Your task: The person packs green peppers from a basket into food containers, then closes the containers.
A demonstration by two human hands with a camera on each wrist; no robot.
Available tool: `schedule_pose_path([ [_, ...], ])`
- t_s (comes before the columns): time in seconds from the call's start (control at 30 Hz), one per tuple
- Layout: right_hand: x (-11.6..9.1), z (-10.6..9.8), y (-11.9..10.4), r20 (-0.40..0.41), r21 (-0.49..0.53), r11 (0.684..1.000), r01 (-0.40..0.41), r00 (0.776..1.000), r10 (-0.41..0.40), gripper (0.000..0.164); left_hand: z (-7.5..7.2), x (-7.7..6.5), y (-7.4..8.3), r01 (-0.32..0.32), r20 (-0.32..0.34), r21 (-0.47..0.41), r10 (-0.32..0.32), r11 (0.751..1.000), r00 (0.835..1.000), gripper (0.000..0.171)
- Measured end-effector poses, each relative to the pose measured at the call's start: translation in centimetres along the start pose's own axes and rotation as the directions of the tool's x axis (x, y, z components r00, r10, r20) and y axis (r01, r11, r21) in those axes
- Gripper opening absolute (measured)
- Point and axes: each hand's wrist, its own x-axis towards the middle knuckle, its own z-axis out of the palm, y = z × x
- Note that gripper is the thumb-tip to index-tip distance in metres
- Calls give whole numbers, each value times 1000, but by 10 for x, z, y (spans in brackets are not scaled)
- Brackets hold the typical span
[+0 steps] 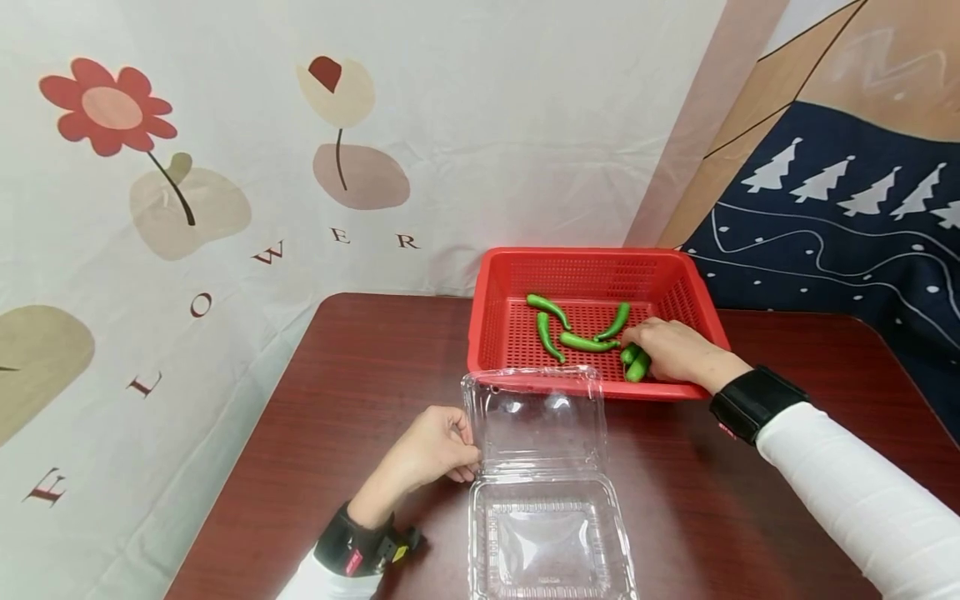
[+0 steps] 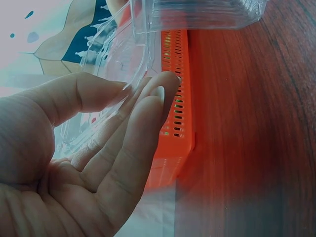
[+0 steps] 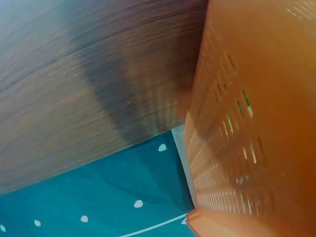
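Observation:
A clear plastic clamshell box stands open, its base (image 1: 551, 542) flat on the table and its lid (image 1: 536, 425) raised at the back, overlapping the basket's front rim. My left hand (image 1: 442, 446) pinches the lid's left edge between thumb and fingers, as the left wrist view shows close up. Inside the red basket (image 1: 600, 389), my right hand (image 1: 678, 350) reaches over the front right part, fingers curled round green chili peppers (image 1: 637, 367). Several more green chili peppers (image 1: 588, 342) lie loose on the basket floor to its left. The right wrist view hides that hand behind the basket wall (image 3: 256, 98).
The dark red wooden table (image 1: 352, 367) carries the basket at its back edge and the box in front. Behind hang a white cloth (image 1: 480, 125) with flowers and letters and a dark blue cloth (image 1: 825, 250) with white trees.

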Motion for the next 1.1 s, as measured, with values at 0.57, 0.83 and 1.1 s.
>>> schedule_pose_path([
  [0.57, -8, -26, -14, -149, 102, 995, -20, 988, 35, 46, -1, -1, -4, 17, -6, -5, -17, 1000, 1000, 16],
  [0.83, -22, -44, -16, -224, 156, 986, -52, 971, 87, 51, -3, -2, -3, 19, -16, 5, -19, 1000, 1000, 17],
  [1.1, -39, -53, -19, -277, 210, 975, -77, 951, 135, 53, -3, -2, -2, 36, -21, -3, -36, 999, 999, 22],
])
